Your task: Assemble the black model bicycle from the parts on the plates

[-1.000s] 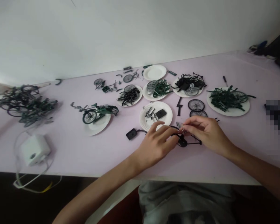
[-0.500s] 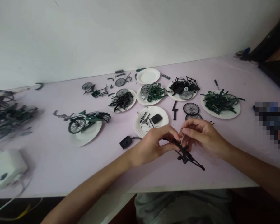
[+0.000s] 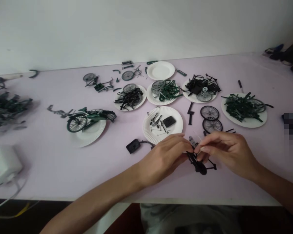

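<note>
My left hand (image 3: 164, 159) is closed on a black model bicycle frame (image 3: 200, 168), held tilted just above the table near its front edge. At the frame's upper part, my right hand (image 3: 230, 152) has thumb and fingertips pinched together. A thin, pale sliver, like a fine wire or pin, shows at those fingertips, too small to name surely. Part of the frame is hidden behind the fingers. Beyond the hands lies a paper plate (image 3: 146, 130) with small metal parts and a black basket-like piece (image 3: 169, 122). Two black-rimmed wheels (image 3: 210, 113) lie past my right hand.
Paper plates of black and green bicycle parts (image 3: 244, 107) stand across the table. An assembled green model bicycle (image 3: 88, 119) rests on a plate at left, near a white box-shaped device (image 3: 5, 165) with a cable. A screwdriver (image 3: 240, 85) lies at the back right.
The frame has been turned in my left hand, so its round chain-cover part now faces down toward me. My right fingers have closed into a pinch against it. The camera view has shifted slightly.
</note>
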A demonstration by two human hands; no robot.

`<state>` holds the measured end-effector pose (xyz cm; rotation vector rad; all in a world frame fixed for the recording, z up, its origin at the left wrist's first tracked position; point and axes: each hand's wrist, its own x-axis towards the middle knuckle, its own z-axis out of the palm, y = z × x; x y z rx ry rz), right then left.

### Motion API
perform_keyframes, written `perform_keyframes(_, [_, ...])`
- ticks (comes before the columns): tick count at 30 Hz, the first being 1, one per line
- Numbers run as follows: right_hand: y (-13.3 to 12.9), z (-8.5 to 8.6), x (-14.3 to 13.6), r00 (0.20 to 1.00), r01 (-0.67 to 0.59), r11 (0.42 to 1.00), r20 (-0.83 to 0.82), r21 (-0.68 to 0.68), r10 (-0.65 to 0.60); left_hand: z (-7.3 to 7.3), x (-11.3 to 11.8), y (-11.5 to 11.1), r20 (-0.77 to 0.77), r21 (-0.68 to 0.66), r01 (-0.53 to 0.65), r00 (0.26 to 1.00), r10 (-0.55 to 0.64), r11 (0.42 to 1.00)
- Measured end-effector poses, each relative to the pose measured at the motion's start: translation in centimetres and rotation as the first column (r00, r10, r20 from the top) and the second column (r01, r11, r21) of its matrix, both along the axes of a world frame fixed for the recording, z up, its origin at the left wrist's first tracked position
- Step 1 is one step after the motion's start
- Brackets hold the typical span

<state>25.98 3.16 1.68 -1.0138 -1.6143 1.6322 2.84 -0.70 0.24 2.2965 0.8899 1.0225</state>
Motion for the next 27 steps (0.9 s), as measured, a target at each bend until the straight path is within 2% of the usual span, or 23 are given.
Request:
perform_keyframes(3, [-0.04,-0.06,-0.03,1.000,-0.020,1.000,0.017,-0.018,0.021,0.11,0.00,0.28,-0.115,0.064,-0.018,0.993,0.026,0.998])
perform_keyframes(9, [-0.24,0.02,0.09,1.000,-0.009,1.000,0.022,-0.018,0.010,0.32,0.34,0.05,-0.084,-0.017,0.054,0.995,-0.055,0.998])
perform_keyframes(11, [-0.28,-0.07,0.18,1.000,-0.012,1.000,0.017,0.023,0.011,0.37,0.41,-0.08,-0.072,-0.036,0.054,0.996,-0.057,0.998])
perform_keyframes(16, [-0.08,-0.64,0.44,0.999,-0.046,0.974,0.026,0.223,0.041,0.19,0.32,-0.08,-0.078,-0.082,0.092,0.992,-0.098,0.992])
perform_keyframes(20, [0.12,-0.76,0.45,0.994,-0.091,0.938,0.080,0.333,0.068,-0.20,0.15,0.04,-0.082,-0.050,0.098,0.991,-0.102,0.994])
perform_keyframes(23, [0.17,-0.65,0.32,0.993,-0.097,0.919,0.098,0.382,0.063,-0.46,0.09,0.00,-0.082,-0.012,0.097,0.992,-0.097,0.995])
perform_keyframes(27, [0.15,-0.62,0.20,0.993,-0.089,0.919,0.109,0.383,0.051,-0.58,0.14,-0.13,-0.050,-0.025,0.085,0.995,-0.086,0.996])
